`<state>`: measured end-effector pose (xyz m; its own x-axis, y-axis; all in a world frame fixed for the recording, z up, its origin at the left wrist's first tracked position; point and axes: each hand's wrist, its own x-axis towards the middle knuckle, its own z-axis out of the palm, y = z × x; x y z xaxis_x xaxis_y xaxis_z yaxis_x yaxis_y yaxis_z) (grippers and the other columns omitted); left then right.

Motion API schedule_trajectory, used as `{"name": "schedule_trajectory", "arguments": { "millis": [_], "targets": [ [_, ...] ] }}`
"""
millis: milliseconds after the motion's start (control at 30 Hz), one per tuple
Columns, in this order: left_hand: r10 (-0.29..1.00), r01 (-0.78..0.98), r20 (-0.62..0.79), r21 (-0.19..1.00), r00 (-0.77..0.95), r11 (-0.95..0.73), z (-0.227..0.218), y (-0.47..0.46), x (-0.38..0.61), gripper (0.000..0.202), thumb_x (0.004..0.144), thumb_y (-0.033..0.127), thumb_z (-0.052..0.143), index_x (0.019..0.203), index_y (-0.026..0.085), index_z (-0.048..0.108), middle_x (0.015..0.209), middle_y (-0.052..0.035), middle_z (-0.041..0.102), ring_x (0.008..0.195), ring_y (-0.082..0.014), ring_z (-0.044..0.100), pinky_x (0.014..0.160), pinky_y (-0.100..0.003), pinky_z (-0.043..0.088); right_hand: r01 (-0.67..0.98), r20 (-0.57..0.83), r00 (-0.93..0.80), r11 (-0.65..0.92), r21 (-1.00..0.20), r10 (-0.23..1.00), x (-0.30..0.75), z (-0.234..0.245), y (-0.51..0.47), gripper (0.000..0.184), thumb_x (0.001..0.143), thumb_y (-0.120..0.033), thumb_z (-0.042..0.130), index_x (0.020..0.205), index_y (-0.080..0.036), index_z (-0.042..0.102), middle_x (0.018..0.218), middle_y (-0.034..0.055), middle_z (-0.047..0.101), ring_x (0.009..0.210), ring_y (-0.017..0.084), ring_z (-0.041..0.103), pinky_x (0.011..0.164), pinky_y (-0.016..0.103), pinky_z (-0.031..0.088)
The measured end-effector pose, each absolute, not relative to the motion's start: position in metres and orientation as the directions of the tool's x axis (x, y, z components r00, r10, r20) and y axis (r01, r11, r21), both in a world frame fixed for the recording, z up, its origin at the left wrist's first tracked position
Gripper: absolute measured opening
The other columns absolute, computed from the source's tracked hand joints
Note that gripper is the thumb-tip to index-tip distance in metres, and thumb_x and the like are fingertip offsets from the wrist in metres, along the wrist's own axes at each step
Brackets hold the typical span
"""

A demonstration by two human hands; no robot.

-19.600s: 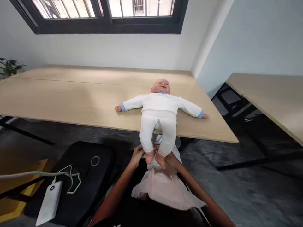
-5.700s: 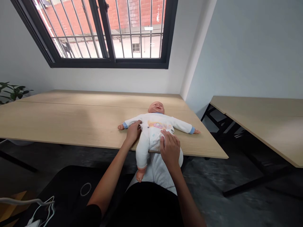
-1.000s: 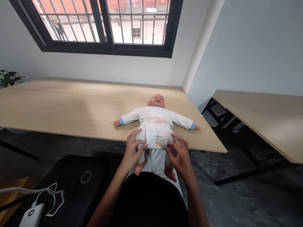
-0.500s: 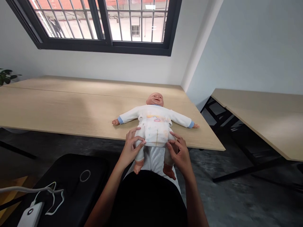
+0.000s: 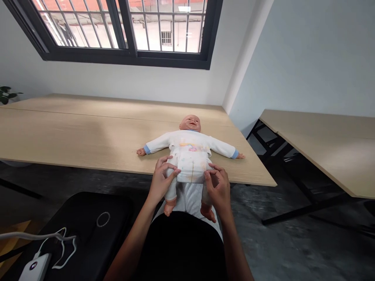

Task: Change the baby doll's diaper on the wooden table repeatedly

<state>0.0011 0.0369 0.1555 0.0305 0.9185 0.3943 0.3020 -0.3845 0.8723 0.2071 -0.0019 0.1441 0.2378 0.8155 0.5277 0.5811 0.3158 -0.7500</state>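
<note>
A baby doll in a white suit with blue cuffs lies on its back on the wooden table, arms spread, legs hanging over the near edge. A white garment with a faint print is bunched around its hips. My left hand grips the garment's left side and the doll's thigh, fingers curled. My right hand pinches the garment's right side at the other thigh. The doll's bare feet dangle above my lap.
A black case with a ring mark sits at lower left, with a white power bank and cable on it. A second wooden table stands to the right. A barred window is behind, and a plant at far left.
Both hands have slid the printed garment a little up the doll's hips over the last second. The view has shifted slightly; the doll itself stays in place.
</note>
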Motion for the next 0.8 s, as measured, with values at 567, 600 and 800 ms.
{"name": "schedule_trajectory", "arguments": {
  "millis": [567, 600, 800],
  "targets": [
    [0.934, 0.188, 0.355, 0.921, -0.042, -0.342, 0.161, 0.045, 0.007, 0.025, 0.081, 0.044, 0.074, 0.076, 0.019, 0.072, 0.118, -0.0090, 0.055, 0.123, -0.0256, 0.054, 0.113, -0.039, 0.038, 0.490, 0.483, 0.316, 0.296, -0.820, 0.816, 0.209, 0.151, 0.009, 0.029, 0.095, -0.044, 0.057, 0.086, -0.018, 0.067, 0.109, 0.0098, 0.064, 0.106, 0.024, 0.060, 0.101, 0.042, 0.044],
    [0.933, 0.187, 0.355, 0.922, -0.054, -0.340, 0.161, 0.047, 0.009, 0.025, 0.081, 0.044, 0.074, 0.076, 0.019, 0.071, 0.117, -0.0089, 0.055, 0.122, -0.0255, 0.054, 0.112, -0.039, 0.039, 0.501, 0.481, 0.320, 0.285, -0.817, 0.816, 0.208, 0.152, 0.010, 0.029, 0.094, -0.043, 0.057, 0.085, -0.018, 0.067, 0.108, 0.0098, 0.064, 0.106, 0.024, 0.060, 0.101, 0.042, 0.044],
    [0.935, 0.192, 0.346, 0.925, -0.075, -0.327, 0.159, 0.050, 0.012, 0.025, 0.082, 0.042, 0.072, 0.072, 0.019, 0.070, 0.114, -0.0084, 0.055, 0.118, -0.0249, 0.055, 0.110, -0.038, 0.039, 0.566, 0.493, 0.318, 0.256, -0.784, 0.810, 0.203, 0.151, 0.013, 0.027, 0.097, -0.041, 0.051, 0.086, -0.018, 0.063, 0.110, 0.0109, 0.061, 0.109, 0.024, 0.056, 0.101, 0.043, 0.042]
  ]
}}
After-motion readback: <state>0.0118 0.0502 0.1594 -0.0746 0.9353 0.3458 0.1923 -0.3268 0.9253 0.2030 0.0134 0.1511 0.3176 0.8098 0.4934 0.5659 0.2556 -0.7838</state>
